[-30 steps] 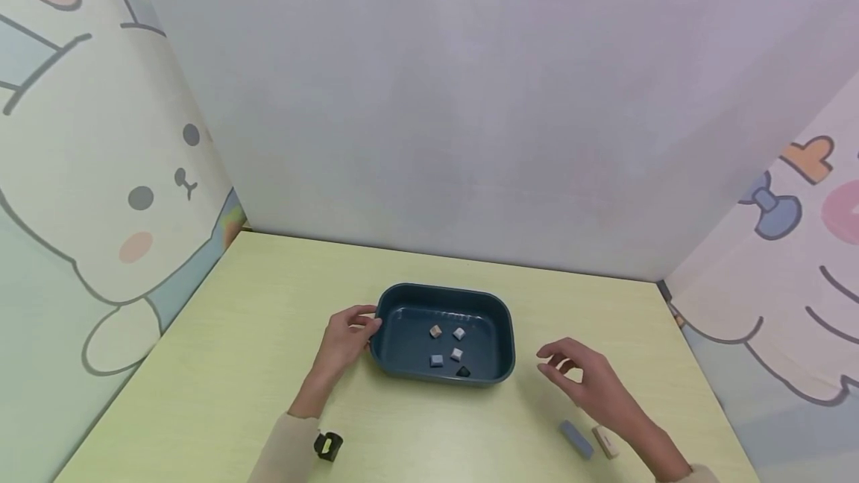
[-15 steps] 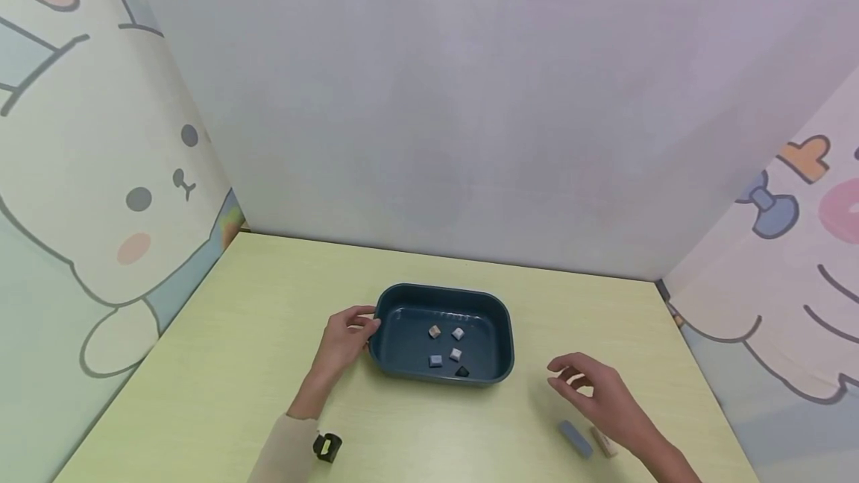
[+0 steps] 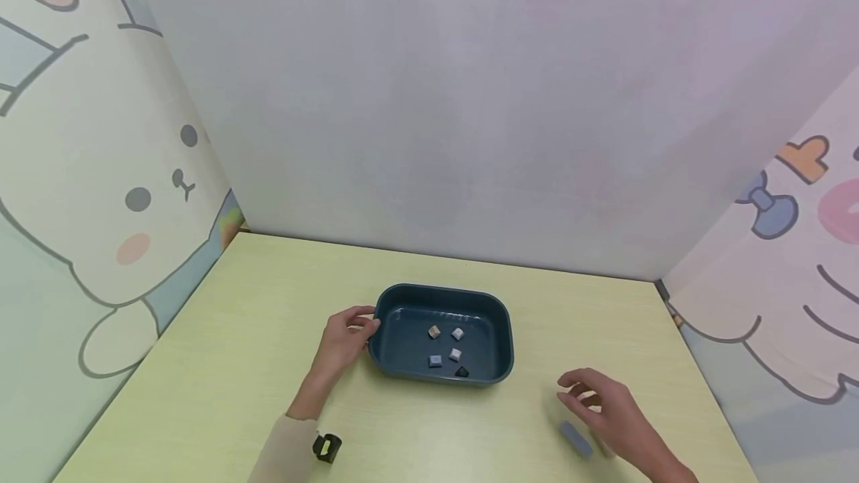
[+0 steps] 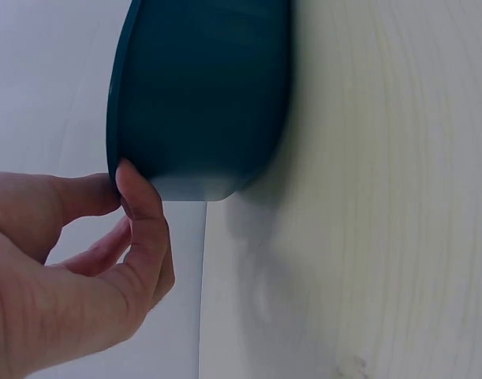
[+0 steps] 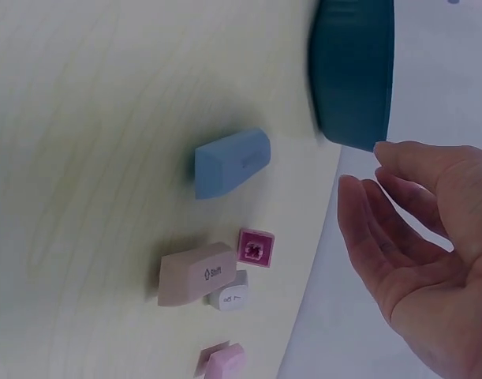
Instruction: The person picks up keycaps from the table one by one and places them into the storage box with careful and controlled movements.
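My right hand (image 3: 607,412), fingers loosely open, hovers over the blue keycap (image 3: 576,439) at lower right; my left hand (image 3: 344,340) pinches the tray (image 3: 510,349) rim.

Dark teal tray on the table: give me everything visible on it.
The dark teal plastic tray is a shallow rectangular tub with rounded corners and a raised rim, standing upright and flat near the middle of the pale yellow-green wooden table. Five small keycaps lie loose on its floor: four pale ones and one black. The left hand touches its left rim with thumb and fingertips. The right hand is apart from it, over the table to its right.
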`<state>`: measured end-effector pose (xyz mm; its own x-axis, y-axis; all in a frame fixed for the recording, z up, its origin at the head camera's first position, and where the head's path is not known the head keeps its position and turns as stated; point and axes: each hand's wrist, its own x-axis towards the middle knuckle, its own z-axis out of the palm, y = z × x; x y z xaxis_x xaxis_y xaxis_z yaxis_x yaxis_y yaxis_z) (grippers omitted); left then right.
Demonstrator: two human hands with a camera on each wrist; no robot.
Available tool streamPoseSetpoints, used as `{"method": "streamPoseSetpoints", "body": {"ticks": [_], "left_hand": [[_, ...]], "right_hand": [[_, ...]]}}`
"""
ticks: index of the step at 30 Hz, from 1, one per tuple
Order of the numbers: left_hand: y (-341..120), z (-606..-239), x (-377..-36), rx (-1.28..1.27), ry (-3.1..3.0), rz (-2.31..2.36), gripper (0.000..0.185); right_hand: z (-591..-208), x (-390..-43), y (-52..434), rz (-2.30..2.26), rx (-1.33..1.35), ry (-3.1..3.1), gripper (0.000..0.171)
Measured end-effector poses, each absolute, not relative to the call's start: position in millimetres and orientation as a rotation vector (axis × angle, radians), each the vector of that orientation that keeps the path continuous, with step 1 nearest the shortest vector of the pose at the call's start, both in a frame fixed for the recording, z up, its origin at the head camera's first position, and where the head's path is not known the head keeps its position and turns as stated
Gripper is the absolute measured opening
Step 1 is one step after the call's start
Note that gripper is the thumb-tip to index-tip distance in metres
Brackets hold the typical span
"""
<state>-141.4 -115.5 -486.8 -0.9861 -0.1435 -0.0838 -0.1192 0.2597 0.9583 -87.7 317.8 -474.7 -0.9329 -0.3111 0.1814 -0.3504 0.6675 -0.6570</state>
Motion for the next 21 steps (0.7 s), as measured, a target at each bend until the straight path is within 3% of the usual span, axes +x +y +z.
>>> {"method": "streamPoseSetpoints", "body": {"ticks": [21], "left_hand": [[-115.6,-489.1,-143.3,0.274,-2.488,-1.886,0.031]], "right_hand": [[-485.9,-76.4,334.2,1.097,0.498,-3.082,0.018]]}}
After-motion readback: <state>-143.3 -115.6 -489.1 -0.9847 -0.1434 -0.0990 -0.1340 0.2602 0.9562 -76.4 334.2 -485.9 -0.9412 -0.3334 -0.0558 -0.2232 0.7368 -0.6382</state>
